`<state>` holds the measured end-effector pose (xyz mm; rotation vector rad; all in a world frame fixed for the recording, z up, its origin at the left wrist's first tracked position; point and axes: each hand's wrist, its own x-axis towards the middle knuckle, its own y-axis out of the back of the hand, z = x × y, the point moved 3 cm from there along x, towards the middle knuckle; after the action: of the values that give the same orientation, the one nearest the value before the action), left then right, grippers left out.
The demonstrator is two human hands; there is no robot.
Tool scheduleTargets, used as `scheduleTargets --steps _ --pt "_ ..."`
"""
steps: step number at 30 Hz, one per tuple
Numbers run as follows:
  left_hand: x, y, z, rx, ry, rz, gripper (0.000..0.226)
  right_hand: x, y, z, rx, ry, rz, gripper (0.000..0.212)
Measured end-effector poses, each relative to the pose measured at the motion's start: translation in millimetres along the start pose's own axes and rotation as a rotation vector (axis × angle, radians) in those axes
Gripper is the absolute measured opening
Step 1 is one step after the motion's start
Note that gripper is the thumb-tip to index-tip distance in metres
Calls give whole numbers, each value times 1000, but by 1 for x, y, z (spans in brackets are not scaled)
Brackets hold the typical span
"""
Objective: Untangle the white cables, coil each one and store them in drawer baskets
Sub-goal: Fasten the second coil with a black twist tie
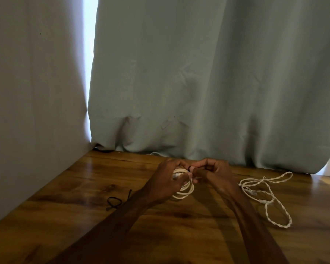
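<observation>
Coiled cable (185, 191), fingers of left hand (168, 178) and right hand (215, 172) clamped on it, probably securing; loose cable (263, 201) right of fingers needs coiling next.

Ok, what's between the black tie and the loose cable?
Head view: the left hand gripping the coil and the right hand pinching it sit between the tie and the loose cable.

The coiled white cable (185, 189), wound in tight rounds, is gripped by the left hand (168, 180), with the right hand (212, 173) pinching at its top. The twisted white cable (269, 197) sprawls in loose loops just right of the right hand.
</observation>
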<state>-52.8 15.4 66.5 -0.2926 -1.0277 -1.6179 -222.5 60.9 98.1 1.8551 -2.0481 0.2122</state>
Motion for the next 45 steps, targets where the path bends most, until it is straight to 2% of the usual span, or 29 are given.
scheduleTargets --steps 3,7,11,22,30,35,45 --pt "1 1 -2 27 0 1 18 -1 2 1 60 -44 -23 7" --pt "3 1 -1 56 -24 -15 21 -3 5 2 154 -110 -6 11" --pt "3 2 0 58 -23 -12 20 -3 4 5 115 -151 -51 11" --pt "2 9 0 15 -9 16 17 1 -7 11 -77 -29 2 7" --pt "1 4 -7 27 30 10 20 -2 -8 10 -77 -49 35 6" --pt "4 8 -9 61 34 -15 24 -2 -8 11 61 -98 -8 13" --pt "3 11 -1 -5 23 -7 17 3 -13 19 -99 -8 -6 19"
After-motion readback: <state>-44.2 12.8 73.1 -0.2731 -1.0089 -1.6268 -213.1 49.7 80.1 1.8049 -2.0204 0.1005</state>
